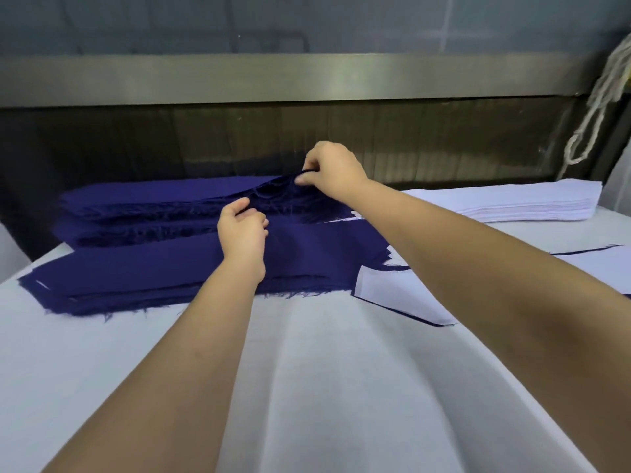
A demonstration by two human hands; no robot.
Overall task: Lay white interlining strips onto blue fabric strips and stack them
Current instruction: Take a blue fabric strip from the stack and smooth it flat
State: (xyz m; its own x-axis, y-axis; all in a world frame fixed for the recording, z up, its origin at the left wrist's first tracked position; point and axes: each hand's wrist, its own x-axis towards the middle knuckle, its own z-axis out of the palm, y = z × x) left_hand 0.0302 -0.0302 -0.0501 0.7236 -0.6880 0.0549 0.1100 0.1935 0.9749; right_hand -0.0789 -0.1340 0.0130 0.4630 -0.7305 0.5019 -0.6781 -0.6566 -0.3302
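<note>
The navy-blue woven fabric strips (153, 196) should handle as light, limp cloth with no stiffness of their own. The raw long edges are frayed, and loose threads bridge from one layer to the next, so a strip is likely to cling to its neighbour and drag it along. A pinch at the long edge near mid-length, with the other hand steadying the layers below, looks the safest hold, followed by a slow peel. The right hand (329, 172) pinches the topmost strip (273, 186) between thumb and curled fingers and lifts its edge into a low ridge. The left hand (243, 230), fingers curled, nips the blue cloth at the pile's near edge just below that ridge; I cannot tell whether it holds the same strip or the next one down. The strips are long, narrow, matt and very dark. They lie in a thick pile towards the far left of the white cloth-covered work table (307, 387), with a second, flatter blue pile (136, 271) just in front of it. The thin white interlining strips (512, 199) sit as a neat, crisp-edged stack near the table's far right corner, well apart from the hands. White-on-blue paired pieces (392, 291) lie fanned towards the right edge, partly hidden under the right forearm.
</note>
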